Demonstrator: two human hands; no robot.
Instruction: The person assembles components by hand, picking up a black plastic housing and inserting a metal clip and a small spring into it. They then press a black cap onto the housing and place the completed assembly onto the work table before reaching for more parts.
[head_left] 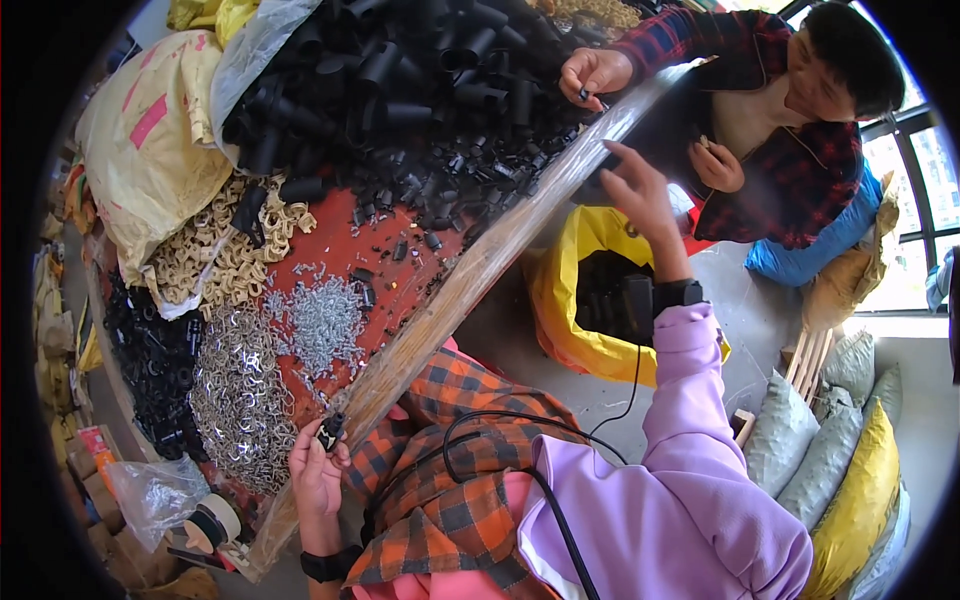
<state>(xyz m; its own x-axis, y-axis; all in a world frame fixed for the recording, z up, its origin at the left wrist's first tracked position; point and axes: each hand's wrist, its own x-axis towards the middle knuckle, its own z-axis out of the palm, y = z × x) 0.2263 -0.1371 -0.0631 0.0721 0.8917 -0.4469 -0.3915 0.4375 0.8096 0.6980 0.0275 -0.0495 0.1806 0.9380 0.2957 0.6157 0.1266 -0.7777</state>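
Nearest the camera, the left hand [316,472] pinches a small black part [330,431] between thumb and fingertips, just off the tabletop's wooden edge [470,280]. What kind of part it is cannot be made out. The right hand [637,190] reaches out above the far end of that edge, fingers loosely spread and holding nothing, well apart from the part. On the red tabletop [330,245] beside the left hand lie silver clips [240,400] and a heap of small screws [325,325], then tan hooks [215,250] and a large mound of black tubes [400,80]. Below the right forearm stands a yellow sack [560,300], its dark contents unclear. Across the tabletop, another person's hand [590,72] pinches a small dark piece.
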